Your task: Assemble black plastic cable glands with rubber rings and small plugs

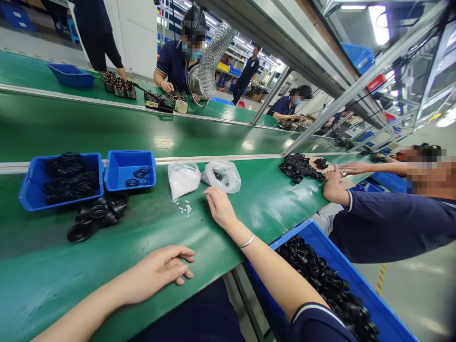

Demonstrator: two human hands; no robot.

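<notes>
Grips open and empty, my left grip (pixel 160 268) lay on the green counter (pixel 53 247), my right grip (pixel 220 207) sat near small white pieces (pixel 184 207).

Green worktop (pixel 153 237) with parts spread along it
Two blue plastic bins (pixel 123 164), two clear plastic bags (pixel 221 175), small white pieces (pixel 184 207), and loose black rubber parts (pixel 96 216) lie directly on it.
</notes>
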